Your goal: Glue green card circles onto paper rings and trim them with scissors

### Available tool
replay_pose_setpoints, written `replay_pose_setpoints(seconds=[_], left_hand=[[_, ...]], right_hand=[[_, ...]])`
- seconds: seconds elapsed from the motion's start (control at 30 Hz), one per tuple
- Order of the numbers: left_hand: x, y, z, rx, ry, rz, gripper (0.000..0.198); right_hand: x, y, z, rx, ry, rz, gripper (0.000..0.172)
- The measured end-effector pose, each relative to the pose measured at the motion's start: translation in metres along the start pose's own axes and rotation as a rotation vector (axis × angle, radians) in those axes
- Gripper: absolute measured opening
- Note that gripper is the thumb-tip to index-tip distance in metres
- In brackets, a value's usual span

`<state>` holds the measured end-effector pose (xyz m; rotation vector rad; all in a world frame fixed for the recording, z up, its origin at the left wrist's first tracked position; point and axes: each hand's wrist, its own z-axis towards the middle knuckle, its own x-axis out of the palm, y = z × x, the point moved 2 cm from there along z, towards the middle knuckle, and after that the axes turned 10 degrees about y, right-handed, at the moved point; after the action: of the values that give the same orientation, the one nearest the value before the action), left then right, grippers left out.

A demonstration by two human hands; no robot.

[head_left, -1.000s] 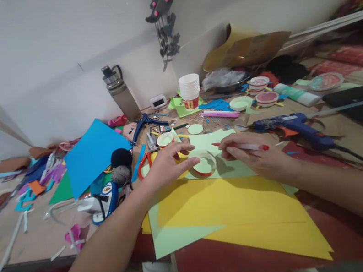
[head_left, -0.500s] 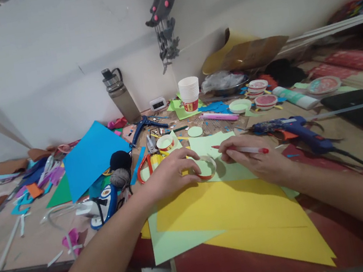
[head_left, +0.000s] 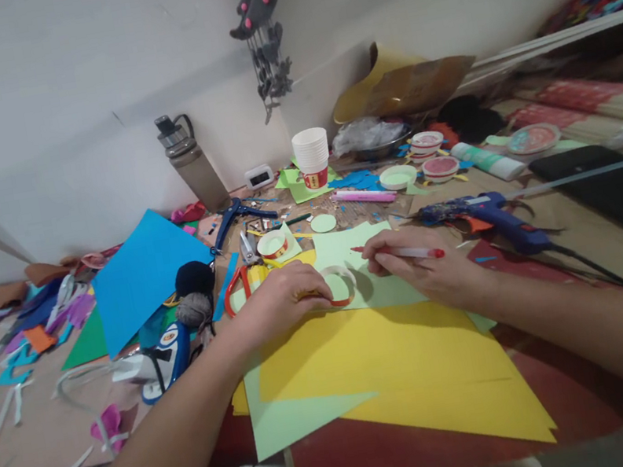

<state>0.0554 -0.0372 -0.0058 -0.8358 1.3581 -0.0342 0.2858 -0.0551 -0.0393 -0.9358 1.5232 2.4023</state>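
Observation:
A cut paper-cup ring (head_left: 353, 288) with a red band lies on a light green sheet (head_left: 399, 294). My left hand (head_left: 292, 298) is at the ring's left side, its thumb and fingers closed on the edge. To the right of the ring, my right hand (head_left: 412, 260) grips a red pen (head_left: 419, 251) with its tip pointing left, over the green sheet. Whether the tip touches the paper I cannot tell. Yellow sheets (head_left: 367, 352) lie under and in front of both hands. Red-handled scissors (head_left: 229, 291) are just left of my left hand.
Beyond the hands are another cup ring (head_left: 273, 245), a green paper disc (head_left: 322, 223) and stacked paper cups (head_left: 311, 155). A blue glue gun (head_left: 501, 222) lies on the right. On the left are a blue sheet (head_left: 151, 272), yarn balls (head_left: 195, 278) and a bottle (head_left: 196, 169).
The whole scene has shifted slightly left in view. My left thumb and fingers have drawn closer together at the ring's edge. The pen stays in my right hand.

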Motion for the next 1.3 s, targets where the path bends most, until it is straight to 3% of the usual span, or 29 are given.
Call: replay_pose_setpoints(seconds=[0.2, 0.3, 0.43, 0.57, 0.63, 0.83, 1.03, 1.3], left_hand=[[-0.002, -0.001, 0.001, -0.003, -0.002, -0.013, 0.013], [-0.007, 0.001, 0.001, -0.035, -0.078, -0.067, 0.013], [-0.011, 0.007, -0.002, -0.146, -0.162, -0.062, 0.033], [-0.007, 0.01, -0.005, -0.28, -0.077, -0.091, 0.07], [-0.004, 0.009, -0.006, -0.297, -0.045, -0.114, 0.079], [-0.002, 0.007, -0.006, -0.289, -0.016, -0.053, 0.067], [-0.003, 0.006, -0.005, -0.262, 0.014, 0.009, 0.058], [0.0, 0.01, -0.005, -0.213, -0.01, 0.032, 0.06]], right_hand=[[0.001, 0.001, 0.0, -0.041, -0.007, -0.017, 0.017], [0.0, 0.004, -0.002, -0.128, -0.008, -0.072, 0.017], [-0.002, 0.017, -0.004, -0.237, 0.0, -0.181, 0.018], [-0.001, 0.031, 0.002, -0.189, 0.05, -0.243, 0.023], [0.003, 0.035, 0.007, -0.12, 0.109, -0.288, 0.029], [0.017, 0.032, 0.016, -0.004, 0.248, -0.365, 0.047], [0.023, 0.026, 0.013, -0.01, 0.266, -0.379, 0.045], [0.025, 0.025, 0.014, -0.049, 0.239, -0.372, 0.041]])
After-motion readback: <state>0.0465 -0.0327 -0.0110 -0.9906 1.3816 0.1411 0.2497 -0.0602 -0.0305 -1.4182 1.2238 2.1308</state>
